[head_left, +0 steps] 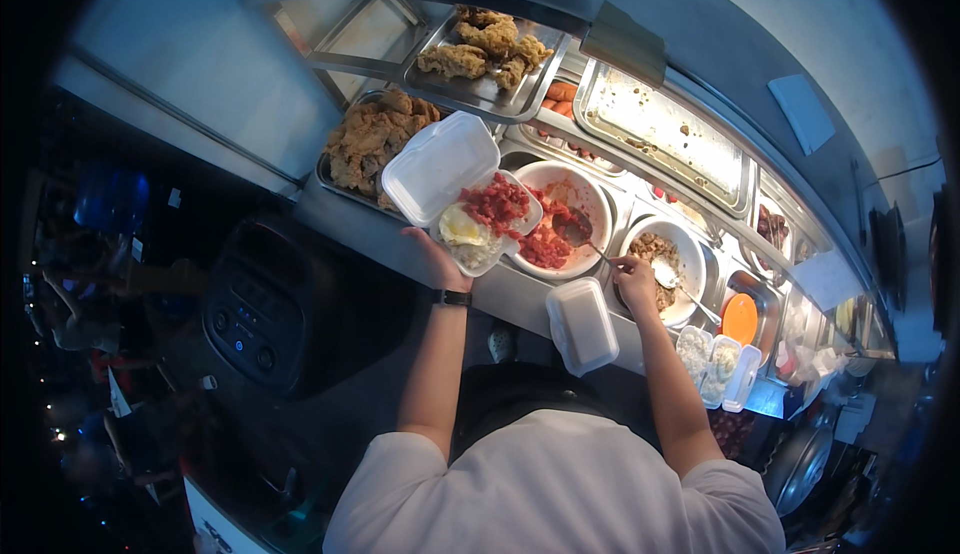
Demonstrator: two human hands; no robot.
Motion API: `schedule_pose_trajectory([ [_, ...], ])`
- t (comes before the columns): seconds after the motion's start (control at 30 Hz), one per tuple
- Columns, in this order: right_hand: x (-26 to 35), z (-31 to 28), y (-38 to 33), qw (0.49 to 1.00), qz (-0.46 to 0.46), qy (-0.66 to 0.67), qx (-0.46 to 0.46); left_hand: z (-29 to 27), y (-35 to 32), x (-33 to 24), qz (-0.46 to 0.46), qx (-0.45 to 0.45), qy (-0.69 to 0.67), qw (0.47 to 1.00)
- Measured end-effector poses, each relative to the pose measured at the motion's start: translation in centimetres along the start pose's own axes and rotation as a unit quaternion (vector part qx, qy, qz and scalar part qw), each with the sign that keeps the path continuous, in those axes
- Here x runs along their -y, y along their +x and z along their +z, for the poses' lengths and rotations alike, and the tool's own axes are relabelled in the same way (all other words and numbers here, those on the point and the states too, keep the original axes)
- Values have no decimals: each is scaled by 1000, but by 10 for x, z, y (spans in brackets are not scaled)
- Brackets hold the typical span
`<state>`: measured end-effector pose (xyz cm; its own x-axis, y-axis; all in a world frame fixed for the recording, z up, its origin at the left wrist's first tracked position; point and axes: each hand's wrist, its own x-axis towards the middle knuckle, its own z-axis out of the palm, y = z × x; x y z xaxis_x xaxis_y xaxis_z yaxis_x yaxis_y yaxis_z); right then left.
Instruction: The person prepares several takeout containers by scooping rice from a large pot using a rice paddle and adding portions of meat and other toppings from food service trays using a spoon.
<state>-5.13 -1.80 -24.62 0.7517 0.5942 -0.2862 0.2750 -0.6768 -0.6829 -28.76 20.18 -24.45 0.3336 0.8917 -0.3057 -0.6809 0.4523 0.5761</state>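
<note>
My left hand (441, 260) supports an open white foam takeout box (437, 166) from below, its fingers around the near side. In the box lie white rice (471, 253), a fried egg (459, 225) and chopped red meat (497, 202). My right hand (634, 282) grips the handle of a serving spoon (594, 246). The spoon's head rests in the red food inside a white bowl (597, 197), just right of the box. Beside that hand stands a second white bowl (697, 262) of brown minced food, with another spoon (694, 300) in it.
Fried chicken (376, 137) fills a tray at left; more pieces lie on a raised metal tray (535, 89). A closed foam box (583, 325) overhangs the counter's front edge. Rice-filled foam boxes (706, 361) and an orange disc (740, 319) sit right. A black speaker (262, 299) stands left.
</note>
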Motion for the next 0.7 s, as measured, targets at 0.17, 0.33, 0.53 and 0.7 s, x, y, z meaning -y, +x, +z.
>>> schedule_pose_trajectory([
  [0.17, 38, -44, -28, 997, -23, 58, -46, 13, 0, 5, -22, -4, -13, 1000],
  [0.33, 77, -60, -44, 983, -154, 46, -87, 30, -2, 13, -44, -6, 7, 999],
  [0.53, 92, -59, -41, 980, -177, 29, -82, 31, -1, 18, -40, 6, 16, 999],
  [0.7, 75, -53, -34, 989, -79, 123, 22, 39, -9, 19, -58, -19, -13, 998],
])
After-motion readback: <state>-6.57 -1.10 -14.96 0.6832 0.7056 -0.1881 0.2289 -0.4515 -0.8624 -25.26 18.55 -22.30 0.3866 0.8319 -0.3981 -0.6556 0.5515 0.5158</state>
